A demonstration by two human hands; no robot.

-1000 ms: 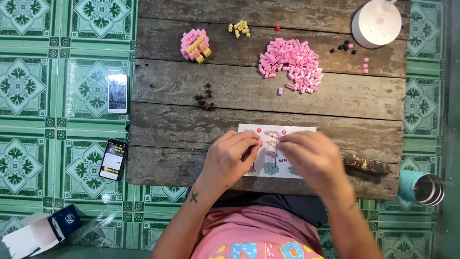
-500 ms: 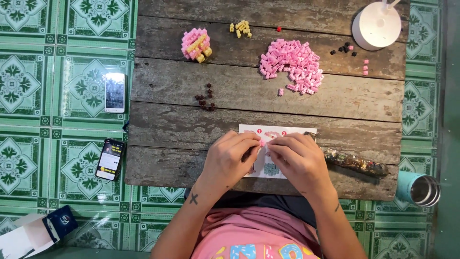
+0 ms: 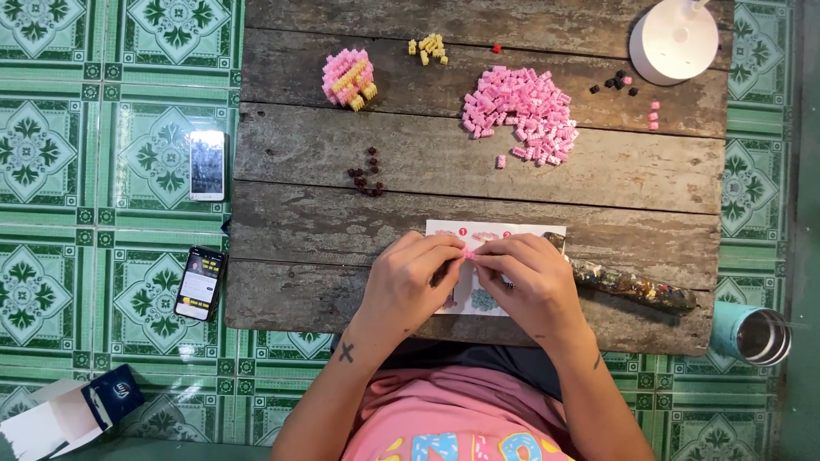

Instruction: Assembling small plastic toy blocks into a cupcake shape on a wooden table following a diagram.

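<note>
White phone and black phone on tiles; blue-white carton bottom-left.

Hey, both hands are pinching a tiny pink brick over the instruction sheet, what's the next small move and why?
Probably press the tiny pink plastic brick together, then check it against the white paper instruction sheet. The left hand and right hand meet fingertip to fingertip right over that sheet, so the piece seems mid-join. The heap of loose pink bricks lies further up the weathered wooden table, out of immediate reach.

Two phones on green tiles, white round lamp base, teal cup, blue-and-white box.
</note>
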